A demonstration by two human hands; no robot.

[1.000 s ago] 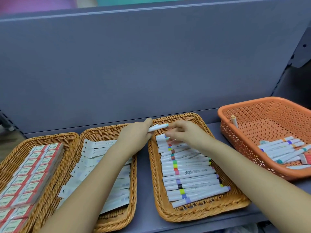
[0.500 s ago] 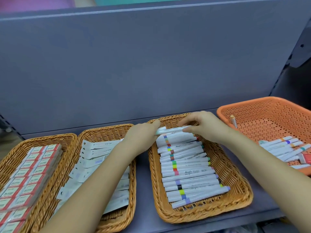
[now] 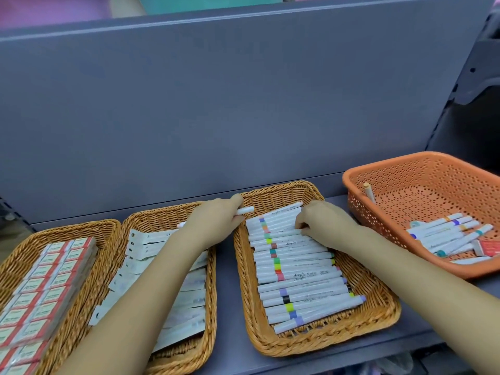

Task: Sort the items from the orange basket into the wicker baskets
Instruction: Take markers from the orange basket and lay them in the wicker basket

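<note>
Left hand (image 3: 213, 223) fisted (thumb up), right hand (image 3: 323, 221) pressing fingertips down.

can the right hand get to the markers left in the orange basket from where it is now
Probably yes. The right hand rests on the markers in the wicker basket, and the orange basket sits just to its right, open-topped, with the loose markers uncovered and nothing between them.
</note>
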